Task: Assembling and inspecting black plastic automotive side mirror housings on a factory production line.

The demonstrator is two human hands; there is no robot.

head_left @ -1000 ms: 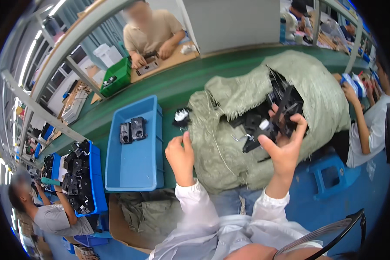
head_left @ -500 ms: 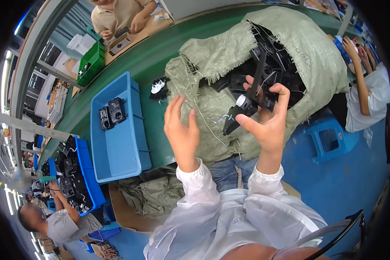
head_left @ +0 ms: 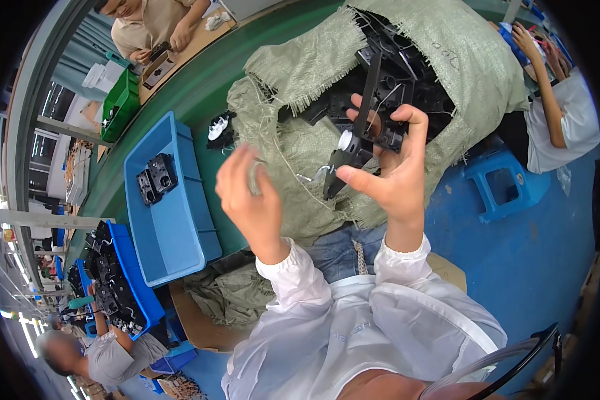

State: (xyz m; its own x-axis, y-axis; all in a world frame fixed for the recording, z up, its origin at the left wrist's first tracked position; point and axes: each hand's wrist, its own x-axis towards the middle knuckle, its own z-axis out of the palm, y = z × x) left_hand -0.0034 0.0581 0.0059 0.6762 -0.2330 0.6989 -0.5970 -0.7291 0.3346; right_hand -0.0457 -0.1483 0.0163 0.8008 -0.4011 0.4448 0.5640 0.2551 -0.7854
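My right hand (head_left: 400, 160) grips a black plastic part (head_left: 345, 163) with a long arm, a small white wheel and a bent metal wire, holding it above the opening of a woven sack. My left hand (head_left: 250, 200) is raised to the left of it, fingers stretched out and slightly blurred, with nothing in them. Beyond that hand, a black part with white gears (head_left: 219, 128) lies on the green table beside the sack. The pale green woven sack (head_left: 297, 67) is torn open, and several black plastic parts (head_left: 440, 100) fill it.
To the left stands a blue bin (head_left: 170, 247) with black parts (head_left: 157, 179) inside. A green bin (head_left: 121, 103) is farther back. At far left, a person works beside a blue crate (head_left: 137, 273) of black parts. A blue stool (head_left: 507, 187) stands right; two more people work across the table.
My left hand has moved left, away from the black part and towards the white-geared part. My right hand keeps its grip on the black part. The whole view has shifted slightly.
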